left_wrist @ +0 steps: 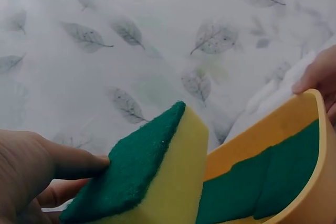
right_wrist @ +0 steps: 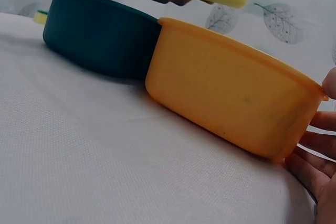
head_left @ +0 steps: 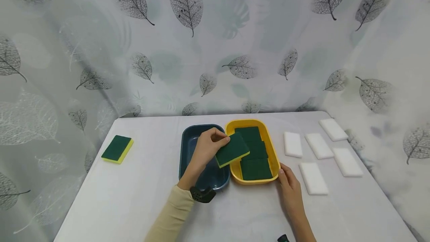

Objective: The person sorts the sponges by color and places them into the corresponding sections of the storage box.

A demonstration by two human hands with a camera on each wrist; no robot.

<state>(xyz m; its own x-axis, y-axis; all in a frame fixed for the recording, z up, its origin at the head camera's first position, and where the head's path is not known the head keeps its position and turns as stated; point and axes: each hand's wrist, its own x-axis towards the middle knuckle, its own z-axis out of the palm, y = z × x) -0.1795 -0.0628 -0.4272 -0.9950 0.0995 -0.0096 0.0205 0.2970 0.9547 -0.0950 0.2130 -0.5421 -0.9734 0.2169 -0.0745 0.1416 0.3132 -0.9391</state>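
My left hand [head_left: 209,146] pinches a green-and-yellow scouring sponge [head_left: 232,149] by one edge, thumb and fingers on it. The sponge hangs tilted above the meeting edges of a dark blue tub [head_left: 181,156] and a yellow tub [head_left: 276,160]. In the left wrist view, the held sponge [left_wrist: 181,166] shows its green scouring face and yellow foam side. Green-topped sponges [head_left: 256,169] lie in a row inside the yellow tub. My right hand [head_left: 290,188] holds that tub at its near right corner, a fingertip over the rim and other fingers against the outer wall.
Another scouring sponge [head_left: 117,148] lies at the table's left. Several white sponge blocks [head_left: 314,178] are spread over the right side. The two tubs stand side by side on a white-covered table [head_left: 141,182]. A leaf-patterned curtain [head_left: 215,47] hangs behind.
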